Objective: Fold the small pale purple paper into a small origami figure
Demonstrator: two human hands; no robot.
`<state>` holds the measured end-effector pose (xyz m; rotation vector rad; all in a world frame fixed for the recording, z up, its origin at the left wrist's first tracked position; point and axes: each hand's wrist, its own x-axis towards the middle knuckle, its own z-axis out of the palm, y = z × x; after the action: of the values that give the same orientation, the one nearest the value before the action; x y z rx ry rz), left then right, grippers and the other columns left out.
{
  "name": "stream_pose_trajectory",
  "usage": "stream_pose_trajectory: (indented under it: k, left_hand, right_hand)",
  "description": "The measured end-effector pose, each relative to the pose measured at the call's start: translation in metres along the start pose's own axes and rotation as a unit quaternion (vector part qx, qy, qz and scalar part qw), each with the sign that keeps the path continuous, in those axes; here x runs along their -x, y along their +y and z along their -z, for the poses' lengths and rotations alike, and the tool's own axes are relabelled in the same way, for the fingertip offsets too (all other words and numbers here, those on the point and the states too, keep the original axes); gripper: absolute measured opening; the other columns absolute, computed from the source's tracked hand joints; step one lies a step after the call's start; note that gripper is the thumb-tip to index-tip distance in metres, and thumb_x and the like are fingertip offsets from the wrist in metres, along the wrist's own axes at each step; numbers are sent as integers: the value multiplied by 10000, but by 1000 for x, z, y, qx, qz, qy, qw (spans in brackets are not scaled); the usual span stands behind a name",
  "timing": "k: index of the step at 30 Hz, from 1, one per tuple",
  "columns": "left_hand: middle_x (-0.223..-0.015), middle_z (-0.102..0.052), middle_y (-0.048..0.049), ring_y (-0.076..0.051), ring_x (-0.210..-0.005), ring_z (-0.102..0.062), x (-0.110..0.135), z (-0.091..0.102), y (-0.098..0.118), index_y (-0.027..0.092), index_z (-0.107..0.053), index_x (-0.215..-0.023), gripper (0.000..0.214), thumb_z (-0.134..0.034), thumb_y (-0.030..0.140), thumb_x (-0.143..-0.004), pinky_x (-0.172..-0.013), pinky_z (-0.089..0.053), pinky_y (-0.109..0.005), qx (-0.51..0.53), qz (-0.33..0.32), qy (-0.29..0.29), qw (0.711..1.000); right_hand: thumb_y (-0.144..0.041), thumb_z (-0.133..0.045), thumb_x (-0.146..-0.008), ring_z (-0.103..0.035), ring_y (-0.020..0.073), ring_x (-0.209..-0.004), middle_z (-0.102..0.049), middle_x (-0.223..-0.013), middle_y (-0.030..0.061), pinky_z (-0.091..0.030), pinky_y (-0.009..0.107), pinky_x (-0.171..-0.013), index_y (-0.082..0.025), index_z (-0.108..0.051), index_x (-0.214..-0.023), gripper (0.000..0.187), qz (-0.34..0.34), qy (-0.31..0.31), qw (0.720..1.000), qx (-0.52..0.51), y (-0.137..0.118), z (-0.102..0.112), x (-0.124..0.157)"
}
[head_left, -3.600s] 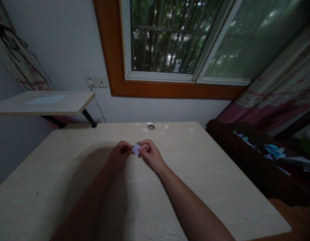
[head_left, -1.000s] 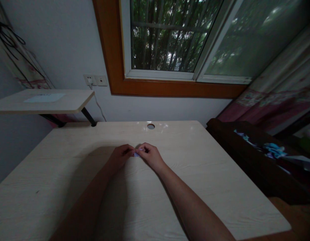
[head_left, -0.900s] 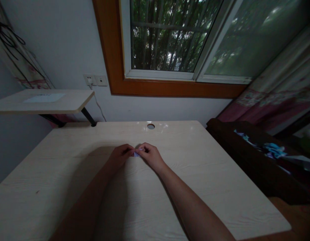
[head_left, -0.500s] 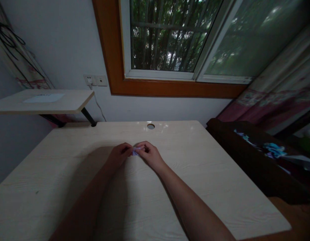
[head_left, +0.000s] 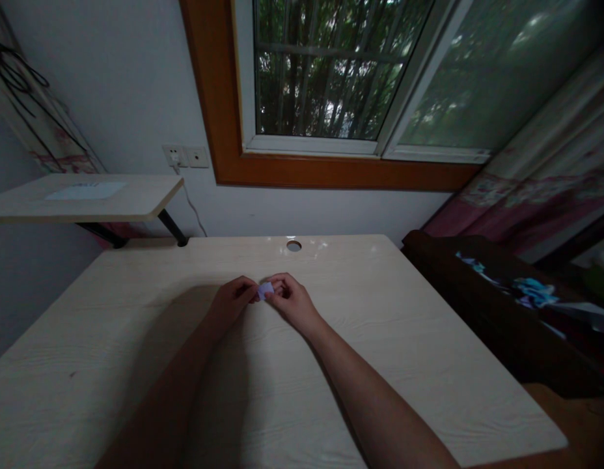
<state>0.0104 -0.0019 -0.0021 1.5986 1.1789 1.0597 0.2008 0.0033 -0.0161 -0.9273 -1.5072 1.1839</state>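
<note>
Between my hands, just above the desk, is a small lavender piece of paper (head_left: pixel 265 291), seemingly folded. My left hand (head_left: pixel 232 299) pinches its left end between thumb and fingertips. At the paper's right side, my right hand (head_left: pixel 292 299) has its thumb against the lower edge and its curled fingers close behind. The fingertips partly hide how the paper is folded. Both forearms reach in over the pale wooden desk (head_left: pixel 409 365).
A raised shelf (head_left: pixel 155 198) on black legs stands at the back left, with a white sheet (head_left: pixel 87 190) on it. Near the desk's back edge is a round cable hole (head_left: pixel 294 246). Dark furniture (head_left: pixel 478 306) at the right bears a blue bundle (head_left: pixel 534 292).
The lavender paper has turned, and more of its face shows between the fingers. My right fingers have shifted slightly and uncover its right side. Both arms stay in place.
</note>
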Motion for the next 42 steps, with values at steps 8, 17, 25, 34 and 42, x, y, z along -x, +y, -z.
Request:
stream_pose_trajectory:
  k: [8, 17, 25, 34, 42]
  left_hand:
    - [-710, -671, -19, -147, -687, -624, 0, 0, 0, 159, -653, -807, 220, -593, 366, -850, -677, -490, -253, 19, 10, -21, 1000]
    - [-696, -692, -17, -150, -668, -637, 1, -1, 2, 168, -662, -785, 224, -648, 390, -810, -663, -496, -254, -2, 27, -32, 999]
    - [-713, -705, -28, -161, -682, -655, 2, 0, 2, 169, -662, -758, 222, -624, 381, -815, -689, -520, -272, -5, 32, -31, 999]
    - [-736, -721, -49, -168, -685, -668, 2, 1, 0, 161, -664, -769, 243, -588, 381, -838, -680, -525, -275, 15, 38, -32, 999]
    - [-728, -716, -44, -171, -683, -658, 0, 0, -4, 158, -678, -800, 286, -646, 442, -804, -682, -507, -269, -37, 33, -53, 997]
  right_hand:
    - [-260, -697, -780, -561, 131, -689, -617, -795, -13, -441, 258, -645, -216, -603, -1049, 288, 2, 37, 998, -42, 2, 1, -3]
    - [-251, -697, -772, -552, 127, -652, -617, -760, -21, -427, 250, -617, -215, -598, -1024, 273, -3, 30, 999, -41, 1, 1, -2]
    - [-264, -713, -757, -580, 139, -688, -625, -774, -12, -466, 259, -651, -224, -576, -1038, 315, -2, 60, 997, -46, 6, 0, -3]
    - [-297, -720, -758, -574, 132, -657, -633, -779, -10, -469, 260, -641, -230, -547, -1053, 348, -4, 73, 996, -55, 11, 1, -5]
    - [-297, -707, -781, -566, 127, -650, -650, -780, -10, -452, 260, -640, -227, -545, -1069, 338, 8, 30, 999, -40, 8, 1, -3]
